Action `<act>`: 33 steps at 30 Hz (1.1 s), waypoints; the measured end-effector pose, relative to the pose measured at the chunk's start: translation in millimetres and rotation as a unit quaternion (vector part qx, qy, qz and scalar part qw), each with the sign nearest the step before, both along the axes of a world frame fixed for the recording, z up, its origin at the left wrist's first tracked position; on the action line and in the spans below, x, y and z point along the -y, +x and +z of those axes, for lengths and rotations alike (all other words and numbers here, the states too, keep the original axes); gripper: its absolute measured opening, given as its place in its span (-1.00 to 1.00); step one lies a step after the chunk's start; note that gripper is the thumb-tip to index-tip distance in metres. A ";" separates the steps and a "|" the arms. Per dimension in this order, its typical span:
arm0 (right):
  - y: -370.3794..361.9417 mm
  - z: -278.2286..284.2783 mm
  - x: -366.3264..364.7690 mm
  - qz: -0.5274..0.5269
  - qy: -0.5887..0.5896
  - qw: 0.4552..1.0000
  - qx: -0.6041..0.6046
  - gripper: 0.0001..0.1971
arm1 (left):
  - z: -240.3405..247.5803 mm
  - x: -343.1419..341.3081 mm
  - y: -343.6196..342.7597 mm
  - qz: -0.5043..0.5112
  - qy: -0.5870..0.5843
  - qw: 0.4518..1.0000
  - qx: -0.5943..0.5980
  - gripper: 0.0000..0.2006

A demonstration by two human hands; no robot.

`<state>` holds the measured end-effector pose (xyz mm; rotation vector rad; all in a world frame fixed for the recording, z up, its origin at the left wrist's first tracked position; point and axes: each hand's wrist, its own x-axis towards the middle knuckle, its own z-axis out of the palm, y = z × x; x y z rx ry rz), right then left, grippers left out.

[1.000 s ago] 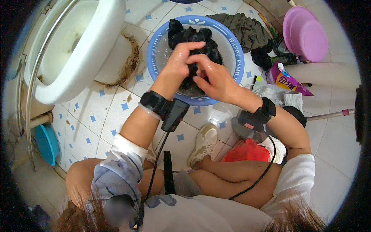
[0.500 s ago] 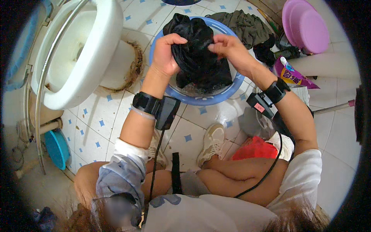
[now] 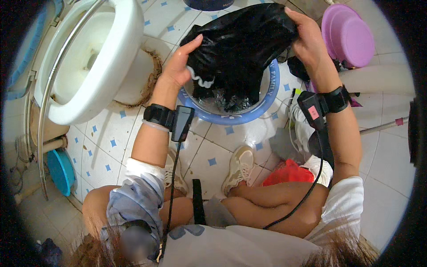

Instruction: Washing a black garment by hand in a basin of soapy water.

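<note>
A wet black garment (image 3: 235,46) is spread between my two hands, its lower part hanging into a blue-rimmed basin (image 3: 231,119). My left hand (image 3: 178,66) is closed on the garment's left edge, thumb on top. Beside those fingers a wavy white strip (image 3: 201,80) shows against the black cloth. At the upper right corner of the cloth, my right hand (image 3: 310,40) grips it, with the fingertips partly hidden behind. Water in the basin looks churned and splashing where the cloth enters it. What kind of garment it is, I cannot tell.
To the left stands a white toilet (image 3: 113,95) with a metal hose (image 3: 50,84) alongside. A turquoise basin (image 3: 61,172) is low at left. Purple basins (image 3: 356,42) lean at the upper right. Red cloth (image 3: 288,174) lies near my right knee. A dark round container (image 3: 209,3) stands beyond the basin.
The garment was bunched between my hands and is now spread wide. My right hand has moved up and to the right with its edge; my left hand has shifted slightly left. The white strip has come into view.
</note>
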<state>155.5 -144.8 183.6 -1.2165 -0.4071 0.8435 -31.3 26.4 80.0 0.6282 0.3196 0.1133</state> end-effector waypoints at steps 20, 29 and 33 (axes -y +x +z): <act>-59.8 -58.2 -0.6 0.271 -0.307 0.869 0.276 -0.77 | 4.7 32.9 13.2 0.073 -0.067 0.995 0.024 -0.81; 8.4 -21.6 28.0 -0.213 -0.049 0.952 0.216 -0.79 | -11.8 -11.1 3.5 0.164 -0.102 0.978 -0.076 -0.87; 54.2 -7.4 47.0 -0.194 0.127 0.973 -0.011 -0.89 | -13.5 -27.6 -7.5 0.167 -0.143 0.969 -0.110 -0.84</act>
